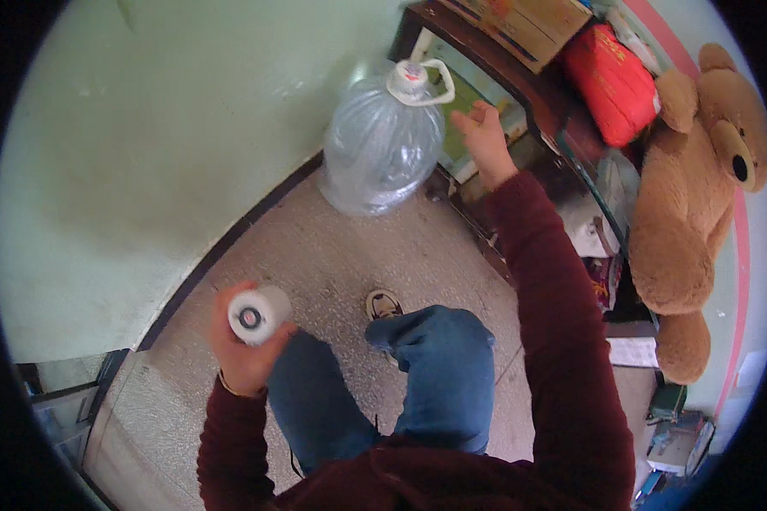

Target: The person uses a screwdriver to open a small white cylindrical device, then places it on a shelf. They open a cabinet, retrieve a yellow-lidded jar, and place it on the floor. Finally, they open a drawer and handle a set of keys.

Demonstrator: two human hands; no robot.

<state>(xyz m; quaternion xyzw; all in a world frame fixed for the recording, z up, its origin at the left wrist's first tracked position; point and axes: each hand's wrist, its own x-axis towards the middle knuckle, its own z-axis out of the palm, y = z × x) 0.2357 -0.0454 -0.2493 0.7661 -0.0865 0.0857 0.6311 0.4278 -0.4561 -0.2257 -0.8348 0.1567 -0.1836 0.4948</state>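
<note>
Head cam | L hand (245, 356) wrapped round white cyl (264, 308), 8 o'clk | R hand (486, 143) empty, fingers part-bent, 1 o'clk, nr jug (377, 149) hdl (449, 88) | jug upright on floor (439, 243), 12 o'clk | step: prob. R reach to jug; gripping it'd need fingers round hdl

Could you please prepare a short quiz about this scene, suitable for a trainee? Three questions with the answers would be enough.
1. Which hand holds the white cylinder?
2. True or false: the large clear bottle stands upright.
3. Which of these is nearest to the right hand?
a) the teddy bear
b) the white handle of the bottle
c) the red bag

Key:
1. The left hand.
2. True.
3. b
</note>
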